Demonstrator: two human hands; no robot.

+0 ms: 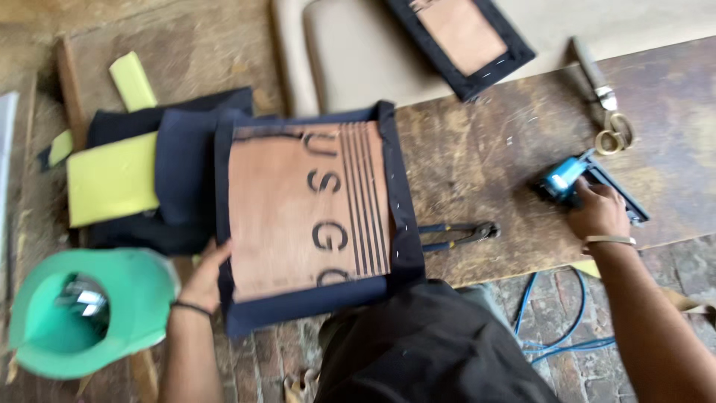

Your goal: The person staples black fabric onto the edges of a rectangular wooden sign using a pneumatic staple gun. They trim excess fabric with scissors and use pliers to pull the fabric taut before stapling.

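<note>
My dark lap (440,351) sits nearest; left hand (205,272) flat on the upholstered seat board (313,213), right hand (597,209) gripping the blue staple gun (570,179), whose blue hose (559,328) could snag.

single head-worn view, looking steeply down, close over wooden workbench (485,157), brick floor (567,373) at bottom

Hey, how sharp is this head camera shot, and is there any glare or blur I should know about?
Head view: soft motion blur throughout, so edges of the fabric-wrapped board and green cap smear; even, diffuse daylight, with no hard shadows; a small glint on the metal inside the cap; the right hand on the blue stapler and the left hand are slightly fuzzy.
</note>
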